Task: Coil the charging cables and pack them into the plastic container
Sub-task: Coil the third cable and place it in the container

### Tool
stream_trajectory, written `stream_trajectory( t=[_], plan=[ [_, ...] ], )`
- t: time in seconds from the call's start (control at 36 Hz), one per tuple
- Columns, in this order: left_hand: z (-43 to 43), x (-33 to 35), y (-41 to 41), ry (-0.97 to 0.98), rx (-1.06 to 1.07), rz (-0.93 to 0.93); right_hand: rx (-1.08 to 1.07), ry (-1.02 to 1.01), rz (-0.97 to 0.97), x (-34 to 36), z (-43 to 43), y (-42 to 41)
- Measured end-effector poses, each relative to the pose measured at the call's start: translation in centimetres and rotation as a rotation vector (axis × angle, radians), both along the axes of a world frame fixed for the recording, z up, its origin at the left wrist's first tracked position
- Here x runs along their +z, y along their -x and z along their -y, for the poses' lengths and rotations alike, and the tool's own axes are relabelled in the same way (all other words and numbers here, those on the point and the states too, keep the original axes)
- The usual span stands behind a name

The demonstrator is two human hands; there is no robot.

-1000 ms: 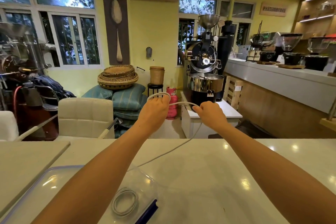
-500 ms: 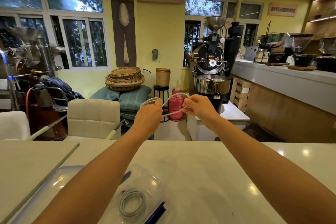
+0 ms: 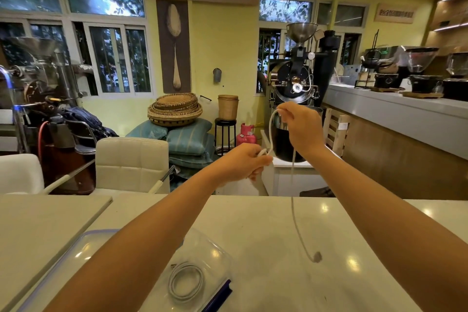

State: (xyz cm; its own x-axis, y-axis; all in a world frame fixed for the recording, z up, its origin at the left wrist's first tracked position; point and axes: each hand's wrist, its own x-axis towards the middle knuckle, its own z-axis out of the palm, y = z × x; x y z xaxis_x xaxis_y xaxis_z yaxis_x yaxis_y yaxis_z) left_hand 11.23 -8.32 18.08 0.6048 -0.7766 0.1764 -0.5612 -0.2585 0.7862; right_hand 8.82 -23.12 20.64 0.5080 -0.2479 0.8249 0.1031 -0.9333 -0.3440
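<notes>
Since the earlier frame, right hand (image 3: 300,129) has risen toward 12 o'clock, fingers pinching the cable (image 3: 293,210); left hand (image 3: 244,162) fingers grip its loop. Recommend even, matched loops.

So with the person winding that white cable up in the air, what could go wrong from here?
The white charging cable has a long free tail whose end hangs near the white countertop; it may drag or snag there. The loop between the left hand and right hand looks loose and could spring open.

White cable (image 3: 293,210) dangling over counter; coiled cable (image 3: 186,282) inside clear container (image 3: 217,258)
</notes>
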Motion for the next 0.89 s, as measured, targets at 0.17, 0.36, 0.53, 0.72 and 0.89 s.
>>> stream_trajectory(
  t=[0.17, 0.36, 0.53, 0.72, 0.89],
  plan=[
    [0.1, 0.7, 1.1, 0.136, -0.141, -0.151, -0.004, 0.177, -0.094, -1.3, 1.6, 0.0],
    [0.3, 0.9, 1.2, 0.303, -0.147, -0.259, 0.095, 0.267, -0.356, -3.2, 0.6, 0.9],
    [1.0, 1.4, 1.0, 0.597, -0.123, -0.523, 0.286, 0.002, -0.524, -4.8, -2.1, 1.3],
    [1.8, 0.7, 0.8, 0.705, -0.026, -0.541, 0.424, -0.275, -0.602, -7.0, -4.6, 2.7],
    [2.7, 0.3, 0.4, 0.729, 0.030, -0.504, 0.592, -0.642, -0.569, -6.6, -5.1, 3.9]
  ],
)
